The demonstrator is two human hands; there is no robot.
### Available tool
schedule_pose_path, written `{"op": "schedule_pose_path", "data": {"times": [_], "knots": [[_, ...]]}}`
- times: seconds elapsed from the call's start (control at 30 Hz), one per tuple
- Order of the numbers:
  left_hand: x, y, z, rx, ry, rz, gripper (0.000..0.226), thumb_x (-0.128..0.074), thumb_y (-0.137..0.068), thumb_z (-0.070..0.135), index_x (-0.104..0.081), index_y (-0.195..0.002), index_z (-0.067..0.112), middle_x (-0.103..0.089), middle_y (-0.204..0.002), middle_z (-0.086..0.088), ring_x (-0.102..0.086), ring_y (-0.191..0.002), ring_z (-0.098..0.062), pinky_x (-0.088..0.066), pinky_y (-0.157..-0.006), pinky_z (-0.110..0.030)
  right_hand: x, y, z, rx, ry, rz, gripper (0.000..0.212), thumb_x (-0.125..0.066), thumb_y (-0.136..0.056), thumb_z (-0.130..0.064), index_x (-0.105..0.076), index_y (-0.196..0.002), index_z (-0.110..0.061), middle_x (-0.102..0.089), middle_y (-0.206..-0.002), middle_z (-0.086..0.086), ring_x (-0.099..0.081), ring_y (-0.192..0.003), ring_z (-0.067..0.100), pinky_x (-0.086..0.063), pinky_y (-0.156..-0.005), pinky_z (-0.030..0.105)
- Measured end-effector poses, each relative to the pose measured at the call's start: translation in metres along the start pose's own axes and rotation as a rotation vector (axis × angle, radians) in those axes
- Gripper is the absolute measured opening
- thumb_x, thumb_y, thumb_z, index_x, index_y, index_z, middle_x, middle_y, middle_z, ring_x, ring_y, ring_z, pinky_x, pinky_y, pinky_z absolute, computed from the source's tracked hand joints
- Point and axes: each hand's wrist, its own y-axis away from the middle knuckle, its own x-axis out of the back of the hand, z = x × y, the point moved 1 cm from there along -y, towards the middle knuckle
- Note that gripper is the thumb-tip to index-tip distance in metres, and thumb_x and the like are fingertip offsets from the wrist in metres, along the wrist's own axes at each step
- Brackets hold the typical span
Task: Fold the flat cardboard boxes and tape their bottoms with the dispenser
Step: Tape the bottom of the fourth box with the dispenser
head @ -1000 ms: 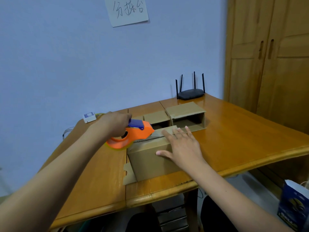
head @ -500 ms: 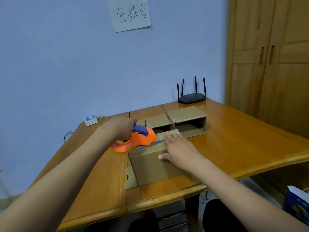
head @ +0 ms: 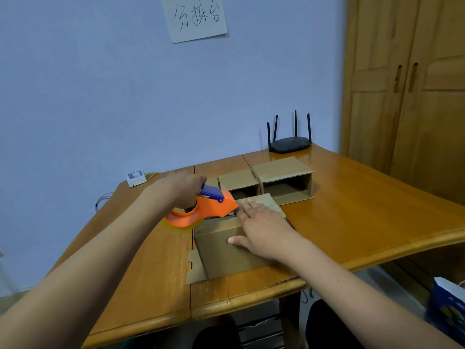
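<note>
Wood table (head: 364, 222): fills centre and right of frame, I see it carrying everything below.
Wardrobe (head: 407, 84): wooden doors, right edge of frame.
Box in work (head: 224, 250): cardboard, centre of frame near table's front edge, flaps on top, one flap sticking out at lower left.
Folded boxes (head: 281, 172): two, lying on their sides just behind it, open ends facing me.
My right hand (head: 261, 230): flat on box top, fingers straight and spread, thumb over the front face.
My left hand (head: 186, 190): fingers wrapped round the dispenser handle.
Dispenser (head: 208, 210): orange with blue tab, nose at the box's top left edge, just beside my right fingertips.
Router (head: 289, 143): black, four antennas, back of table.
Paper note (head: 196, 17): handwritten, top centre on wall.
White adapter (head: 136, 177): far left table corner.
</note>
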Motion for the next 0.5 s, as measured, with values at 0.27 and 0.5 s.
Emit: {"op": "schedule_pose_path", "data": {"times": [0.27, 0.5], "knots": [[0.0, 0.004, -0.012, 0.0, 0.06, -0.007, 0.028, -0.055, -0.087, 0.009, -0.049, -0.112, 0.022, -0.061, -0.097, 0.001, -0.059, -0.087, -0.021, -0.054, -0.079, -0.035, 0.001, 0.003, 0.002, 0.0, -0.002, 0.006, 0.084, -0.036, -0.098, -0.062, -0.006, -0.159, -0.013, -0.004, -0.166, 0.01, -0.006, -0.153, 0.025, -0.015, -0.121, 0.038], [-0.002, 0.009, -0.015, 0.011, 0.072, 0.002, 0.03, -0.055, -0.089, 0.007, -0.049, -0.114, 0.021, -0.056, -0.094, 0.002, -0.057, -0.086, -0.02, -0.052, -0.078, -0.032, 0.002, 0.005, 0.001, 0.009, -0.007, 0.015, 0.083, -0.039, -0.098, -0.061, -0.007, -0.159, -0.015, -0.006, -0.166, 0.009, -0.008, -0.153, 0.024, -0.018, -0.12, 0.038]]}}
